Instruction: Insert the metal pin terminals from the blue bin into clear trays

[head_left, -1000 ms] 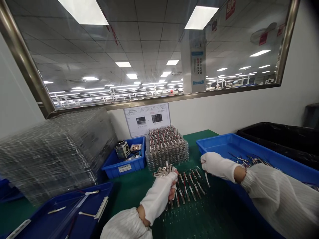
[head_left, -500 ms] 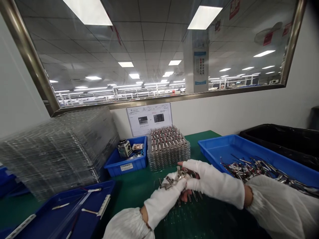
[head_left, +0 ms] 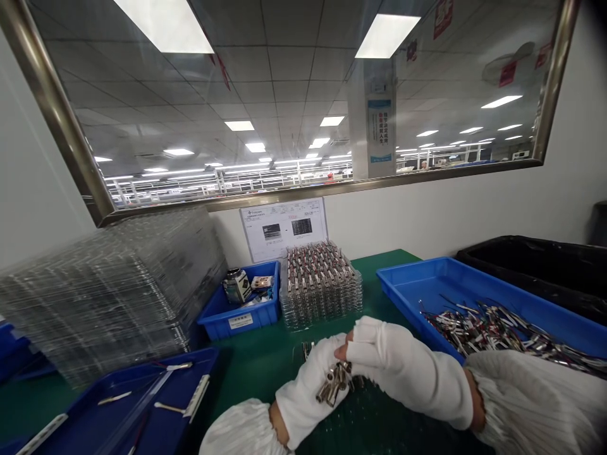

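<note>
Head view: white knit-gloved left hand (head_left: 310, 385) and right hand (head_left: 393, 363), fingers pinching a bundle of small cylindrical metal parts (head_left: 334, 382).

Instruction sheet (head_left: 283, 229) print too small

Shiny metal pins (head_left: 334, 382); white knit cloth gloves (head_left: 398, 370); glossy blue plastic tray (head_left: 427, 278).

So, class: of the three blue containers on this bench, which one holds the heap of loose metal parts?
The large blue tray right of the hands; the small bin holds oddments, the left tray a few strips.
</note>
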A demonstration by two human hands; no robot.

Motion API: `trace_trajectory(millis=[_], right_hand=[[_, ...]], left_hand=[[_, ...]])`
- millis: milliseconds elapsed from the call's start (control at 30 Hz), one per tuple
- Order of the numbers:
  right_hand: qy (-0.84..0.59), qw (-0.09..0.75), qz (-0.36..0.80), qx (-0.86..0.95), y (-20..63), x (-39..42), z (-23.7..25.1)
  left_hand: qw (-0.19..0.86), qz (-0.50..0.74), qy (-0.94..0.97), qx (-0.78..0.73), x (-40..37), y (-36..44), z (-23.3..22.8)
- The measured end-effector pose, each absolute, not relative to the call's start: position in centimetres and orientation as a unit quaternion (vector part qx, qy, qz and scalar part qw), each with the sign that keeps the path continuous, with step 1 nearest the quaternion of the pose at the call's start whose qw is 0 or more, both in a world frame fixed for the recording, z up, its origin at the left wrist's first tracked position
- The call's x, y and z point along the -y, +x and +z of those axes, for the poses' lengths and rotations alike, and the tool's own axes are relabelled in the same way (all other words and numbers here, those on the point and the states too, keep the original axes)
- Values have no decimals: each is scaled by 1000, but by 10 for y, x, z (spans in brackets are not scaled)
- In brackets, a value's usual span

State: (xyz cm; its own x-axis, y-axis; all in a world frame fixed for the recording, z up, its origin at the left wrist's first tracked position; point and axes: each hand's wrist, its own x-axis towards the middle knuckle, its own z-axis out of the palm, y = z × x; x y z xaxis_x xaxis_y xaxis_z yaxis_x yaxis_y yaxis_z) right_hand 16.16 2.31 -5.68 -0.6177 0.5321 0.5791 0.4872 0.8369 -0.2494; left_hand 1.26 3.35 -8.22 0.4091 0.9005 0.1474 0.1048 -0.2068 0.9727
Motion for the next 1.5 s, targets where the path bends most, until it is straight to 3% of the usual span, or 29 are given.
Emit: trace_trajectory(millis=[100,233,300,400,633,767,867,1000,1167,1300,1500], right_hand=[[-346,372,99,856,161,-28,-56],[-449,456,290,711,160,-35,-57],[-478,456,378,649,159,-38,-57],[-495,446,421,616,157,-44,-57],[-520,479,371,602,168,-60,-61],[-566,486,157,647,173,-60,-59],[-510,391,-24,766,159,-50,-61],[-344,217,-98,908,124,-23,-83],[-255,131,-66,956,96,-8,-125],[-211,102,-48,971,98,-19,-132],[-251,133,148,947,116,-19,-102]], left_hand=[[543,357,675,-351,-28,10,-81],[640,302,580,-404,-29,15,-78],[604,313,581,-447,-31,15,-80],[534,349,615,-464,-36,10,-85],[482,390,622,-478,-48,-3,-82],[491,408,548,-540,-64,-10,-76],[517,411,508,-552,-74,-13,-73],[567,392,496,-529,-74,-15,-64],[639,350,471,-497,-65,-13,-52],[653,352,465,-484,-63,-11,-52],[642,377,474,-472,-61,-6,-48]])
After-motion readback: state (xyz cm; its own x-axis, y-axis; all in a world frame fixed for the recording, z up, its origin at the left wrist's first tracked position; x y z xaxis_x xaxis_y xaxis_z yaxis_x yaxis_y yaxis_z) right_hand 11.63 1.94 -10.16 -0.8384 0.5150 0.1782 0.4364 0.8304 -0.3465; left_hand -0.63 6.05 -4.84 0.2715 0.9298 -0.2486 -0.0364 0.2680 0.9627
